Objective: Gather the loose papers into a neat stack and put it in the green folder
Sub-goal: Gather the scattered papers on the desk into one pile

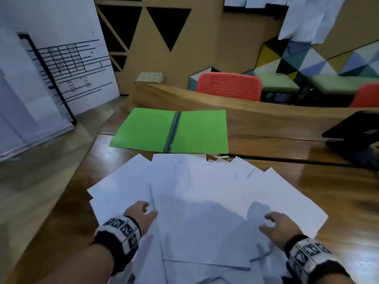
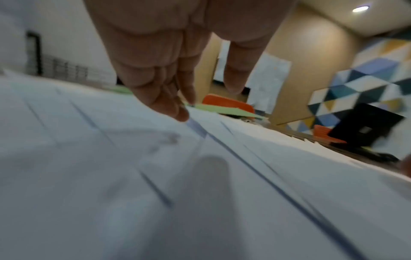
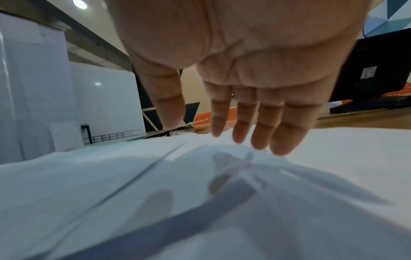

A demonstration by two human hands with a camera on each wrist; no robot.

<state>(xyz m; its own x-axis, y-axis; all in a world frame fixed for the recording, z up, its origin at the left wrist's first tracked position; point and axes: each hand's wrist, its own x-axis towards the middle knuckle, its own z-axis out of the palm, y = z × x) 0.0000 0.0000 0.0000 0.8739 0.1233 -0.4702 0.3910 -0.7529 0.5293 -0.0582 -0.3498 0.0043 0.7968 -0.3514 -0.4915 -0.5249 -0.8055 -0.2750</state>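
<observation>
My left hand (image 1: 141,214) and right hand (image 1: 275,226) hover low over the loose papers (image 1: 196,193), fingers spread and relaxed, holding nothing; contact with the sheets I can't tell. Papers fan wide across the wooden table (image 1: 307,181) under both palms. The green folder (image 1: 172,130) lies open, flat, straight ahead past the fan, spine pointing away from me, about equally near both hands.

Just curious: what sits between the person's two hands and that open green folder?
In the head view, only loose papers fanned across the table lie between the left hand, the right hand and the green folder.
</observation>
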